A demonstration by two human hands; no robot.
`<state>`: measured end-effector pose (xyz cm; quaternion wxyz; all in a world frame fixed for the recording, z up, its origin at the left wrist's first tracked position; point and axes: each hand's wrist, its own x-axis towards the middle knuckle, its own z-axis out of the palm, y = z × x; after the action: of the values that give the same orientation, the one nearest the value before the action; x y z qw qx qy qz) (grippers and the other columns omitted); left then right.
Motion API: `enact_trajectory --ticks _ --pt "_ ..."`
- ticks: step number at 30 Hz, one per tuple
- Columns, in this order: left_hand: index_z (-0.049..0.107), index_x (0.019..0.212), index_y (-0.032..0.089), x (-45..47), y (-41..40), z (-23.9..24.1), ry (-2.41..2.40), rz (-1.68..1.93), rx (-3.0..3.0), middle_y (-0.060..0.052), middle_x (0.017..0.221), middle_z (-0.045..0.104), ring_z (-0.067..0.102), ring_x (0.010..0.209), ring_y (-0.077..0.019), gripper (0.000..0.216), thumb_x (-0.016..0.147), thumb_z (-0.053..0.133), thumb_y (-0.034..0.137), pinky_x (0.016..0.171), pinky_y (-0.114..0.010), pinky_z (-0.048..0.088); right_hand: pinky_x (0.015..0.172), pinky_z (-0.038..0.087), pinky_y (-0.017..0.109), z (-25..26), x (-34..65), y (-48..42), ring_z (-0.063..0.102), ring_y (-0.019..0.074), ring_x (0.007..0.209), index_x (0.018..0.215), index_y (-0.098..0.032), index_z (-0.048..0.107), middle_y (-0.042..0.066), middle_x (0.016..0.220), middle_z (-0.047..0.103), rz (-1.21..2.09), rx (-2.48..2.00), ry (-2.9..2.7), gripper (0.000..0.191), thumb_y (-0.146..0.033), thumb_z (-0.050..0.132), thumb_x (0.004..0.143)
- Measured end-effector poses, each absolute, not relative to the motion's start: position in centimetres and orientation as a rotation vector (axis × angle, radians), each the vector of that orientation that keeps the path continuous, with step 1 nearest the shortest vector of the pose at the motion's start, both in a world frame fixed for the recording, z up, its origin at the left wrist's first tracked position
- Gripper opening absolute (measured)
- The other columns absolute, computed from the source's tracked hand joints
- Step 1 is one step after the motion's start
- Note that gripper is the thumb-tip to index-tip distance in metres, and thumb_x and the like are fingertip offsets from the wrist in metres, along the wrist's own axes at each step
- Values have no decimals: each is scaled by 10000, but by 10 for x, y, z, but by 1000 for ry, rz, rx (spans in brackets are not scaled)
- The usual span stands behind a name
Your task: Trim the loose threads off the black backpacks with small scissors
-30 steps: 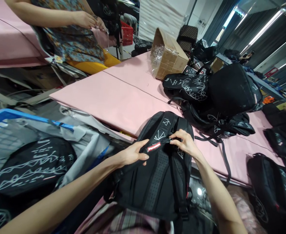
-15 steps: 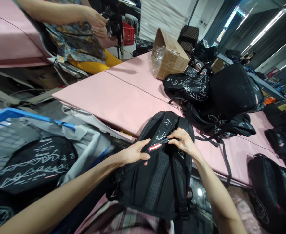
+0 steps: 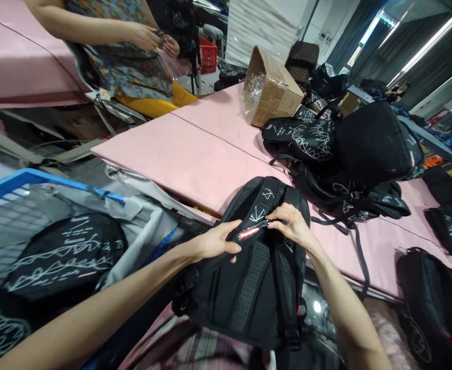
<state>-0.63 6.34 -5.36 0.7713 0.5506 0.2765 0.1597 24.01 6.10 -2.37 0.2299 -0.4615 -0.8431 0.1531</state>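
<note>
A black backpack [image 3: 226, 298] leans against the table edge in front of me, its padded back panel and straps facing up. My left hand [image 3: 216, 240] grips one shoulder strap [image 3: 255, 228], which carries a red and white label [image 3: 249, 233] and white line drawings. With thumb and fingers pinched together, my right hand [image 3: 287, 223] holds the same strap just right of the label. Whatever small part lies between those right fingertips is too small to make out. The second strap hangs down the right side of the pack.
Several black backpacks [image 3: 376, 144] are piled on the pink table [image 3: 180, 149], beside a cardboard box [image 3: 276, 97] with clear plastic wrap. At left, a blue crate [image 3: 25, 177] holds black bags with white drawings [image 3: 72, 252]. Across the table sits a person in a patterned top [image 3: 133, 67].
My hands keep their hold on the strap with hardly any movement. The whole view has shifted slightly. The other person's hands have moved a little apart.
</note>
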Motion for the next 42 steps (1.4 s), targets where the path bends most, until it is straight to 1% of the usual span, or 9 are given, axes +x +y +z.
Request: enact_trajectory --ticks 8,12,16,22,27,34,39,42 --pt "476 1028 146 -7 63 -49 604 323 1136 15 673 558 542 570 -127 409 662 639 228 523 -230 400 742 399 337 -26 242 62 547 177 767 877 -232 686 18 799 684 545 -1275 -2237 213 -416 620 794" --pt "476 981 135 -7 63 -44 617 336 1162 24 644 548 534 554 -120 388 651 655 236 509 -218 390 752 402 343 -25 240 63 551 178 770 892 -230 686 25 816 687 525 -1243 -2256 217 -413 624 793" --pt "476 974 139 -6 62 -42 634 319 1161 22 641 559 536 558 -118 363 665 646 227 501 -210 393 744 399 344 -22 238 63 545 182 766 880 -224 687 30 804 683 507 -1239 -2273 224 -418 618 793" --pt "473 994 147 -7 60 -44 632 314 1068 17 657 557 544 557 -125 416 641 672 241 485 -214 407 730 406 337 -24 239 62 546 179 748 856 -221 688 26 781 684 600 -1246 -2202 266 -461 600 784" --pt "482 953 150 -6 61 -42 639 326 1093 20 656 550 544 546 -122 398 625 683 252 475 -208 406 746 409 340 -23 238 63 556 179 758 871 -227 686 28 813 692 559 -1212 -2248 253 -451 604 785" --pt "476 1024 151 -5 61 -46 681 282 1180 4 672 586 560 574 -138 387 674 624 218 503 -220 411 771 392 340 -18 230 62 557 181 788 904 -226 680 32 836 689 539 -1203 -2369 253 -439 584 805" --pt "481 985 152 -2 61 -47 675 301 1215 17 658 571 567 566 -137 344 671 615 199 498 -216 409 753 373 331 -10 218 58 548 176 788 923 -219 671 34 843 685 492 -1169 -2464 246 -421 566 830" --pt "475 992 152 -2 61 -47 668 304 1214 18 647 574 562 562 -134 346 674 604 193 493 -213 402 743 367 331 -6 219 57 544 176 785 929 -218 668 35 843 684 463 -1161 -2475 248 -420 556 840"
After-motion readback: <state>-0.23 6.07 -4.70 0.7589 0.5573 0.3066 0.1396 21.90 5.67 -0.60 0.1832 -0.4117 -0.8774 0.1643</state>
